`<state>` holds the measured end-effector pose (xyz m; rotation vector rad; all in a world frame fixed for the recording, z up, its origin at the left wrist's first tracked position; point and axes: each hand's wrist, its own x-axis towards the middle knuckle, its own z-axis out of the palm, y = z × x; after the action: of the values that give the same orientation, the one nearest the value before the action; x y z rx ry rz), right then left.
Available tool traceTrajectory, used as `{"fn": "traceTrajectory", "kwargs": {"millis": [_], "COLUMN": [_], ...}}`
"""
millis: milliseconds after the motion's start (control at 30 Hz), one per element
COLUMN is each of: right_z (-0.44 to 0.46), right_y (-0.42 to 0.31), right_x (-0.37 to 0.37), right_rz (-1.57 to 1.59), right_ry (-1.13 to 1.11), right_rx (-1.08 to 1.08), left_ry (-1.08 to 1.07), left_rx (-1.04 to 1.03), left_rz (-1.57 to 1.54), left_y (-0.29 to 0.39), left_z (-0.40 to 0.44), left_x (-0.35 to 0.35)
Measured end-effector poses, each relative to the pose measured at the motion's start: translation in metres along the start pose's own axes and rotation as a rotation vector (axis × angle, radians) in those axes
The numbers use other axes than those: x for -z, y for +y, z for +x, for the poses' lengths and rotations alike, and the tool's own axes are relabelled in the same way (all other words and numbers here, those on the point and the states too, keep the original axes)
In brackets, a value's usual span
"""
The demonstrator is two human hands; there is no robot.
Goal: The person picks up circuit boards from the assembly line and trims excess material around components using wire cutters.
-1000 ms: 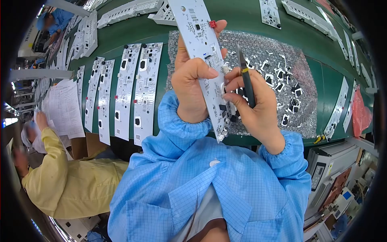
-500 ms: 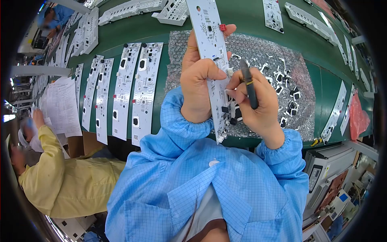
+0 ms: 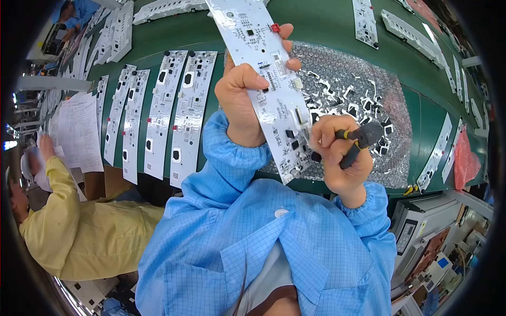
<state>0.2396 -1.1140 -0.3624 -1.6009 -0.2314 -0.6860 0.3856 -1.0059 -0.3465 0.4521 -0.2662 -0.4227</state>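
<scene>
My left hand [image 3: 240,92] grips a long white circuit board [image 3: 253,58] by its edges, thumb across the face and fingers behind. The board is tilted, its top leaning left, and carries a red connector [image 3: 275,28] and black components. In my right hand [image 3: 342,152] is a pair of side cutters [image 3: 366,138] with black and yellow handles, their dark head turned up and to the right. My right fingertips are at the board's lower right edge. Whether they pinch a small part there is hard to see.
Bubble wrap [image 3: 390,95] strewn with small white and black pieces lies on the green table [image 3: 316,26]. Several white boards [image 3: 193,105] lie in a row on the left. White plastic frames [image 3: 411,37] lie at the back. A person in a yellow sleeve [image 3: 63,195] sits at left.
The board has moved left and down, leaning further left and turning its face more towards me. My right hand has shifted right and down, and the cutters' head has swung from up-left to up-right.
</scene>
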Motion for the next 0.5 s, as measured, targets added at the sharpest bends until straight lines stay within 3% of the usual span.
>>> {"fn": "traceTrajectory", "kwargs": {"millis": [67, 100, 167, 233, 300, 500], "right_z": [-0.007, -0.011, -0.009, -0.003, -0.004, -0.019], "right_y": [-0.002, -0.002, -0.015, -0.008, 0.012, 0.056], "right_x": [0.004, 0.008, 0.019, 0.032, 0.05, 0.037], "right_rz": [0.119, 0.154, 0.157, -0.032, -0.251, -0.353], "right_ry": [-0.003, 0.019, 0.136, 0.262, 0.158, 0.056], "right_rx": [0.012, 0.059, -0.154, -0.345, -0.509, -0.501], "left_ry": [0.029, 0.002, -0.031, -0.116, -0.185, -0.19], "left_rx": [-0.111, -0.084, -0.006, -0.116, -0.046, -0.045], "left_rz": [0.109, 0.021, -0.134, -0.064, -0.13, -0.084], "left_y": [0.002, 0.012, 0.03, 0.032, 0.036, 0.039], "left_z": [0.007, 0.012, 0.012, 0.012, 0.007, 0.004], "left_x": [0.016, 0.022, 0.026, 0.028, 0.024, 0.028]}}
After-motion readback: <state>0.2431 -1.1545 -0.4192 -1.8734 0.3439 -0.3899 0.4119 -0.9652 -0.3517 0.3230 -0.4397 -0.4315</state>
